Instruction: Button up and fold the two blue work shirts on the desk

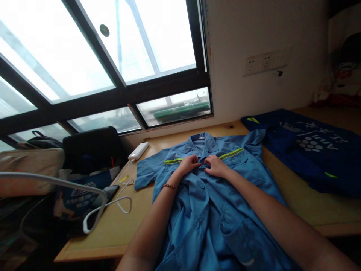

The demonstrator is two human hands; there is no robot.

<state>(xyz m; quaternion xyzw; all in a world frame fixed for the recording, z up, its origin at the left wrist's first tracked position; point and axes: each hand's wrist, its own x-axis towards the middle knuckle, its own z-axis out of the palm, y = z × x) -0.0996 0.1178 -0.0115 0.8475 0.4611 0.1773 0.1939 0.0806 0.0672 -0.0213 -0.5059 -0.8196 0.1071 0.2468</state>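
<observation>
A light blue work shirt with yellow-green reflective stripes lies face up on the wooden table, collar toward the window. My left hand and my right hand meet at the shirt's front opening just below the collar. The fingers of both hands are curled and pinch the fabric at the placket. A beaded bracelet sits on my left wrist.
A dark blue garment with white print lies at the table's right. A white power bank with a white cable and a phone sit at the left, beside black bags. A window and wall sockets stand behind.
</observation>
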